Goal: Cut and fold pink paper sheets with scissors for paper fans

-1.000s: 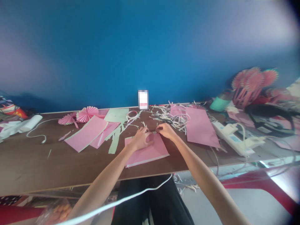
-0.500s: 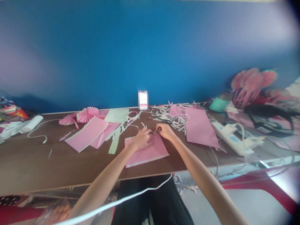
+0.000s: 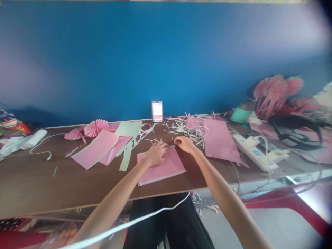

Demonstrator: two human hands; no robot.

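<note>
A pink paper sheet lies on the brown table in front of me. My left hand rests on its far edge, fingers curled and pressing down on the paper. My right hand is at the sheet's far right corner, fingers bent and pinching the paper's edge. The two hands are a small gap apart. What the fingertips do with the edge is too small to make out.
More pink sheets, pale green paper, pink paper fans, paper shreds. A white power strip lies at right, folded fans behind it. A white cord crosses my lap.
My right hand has slid slightly to the right along the paper's far edge, widening the gap to my left hand. The sheet stays in place.
</note>
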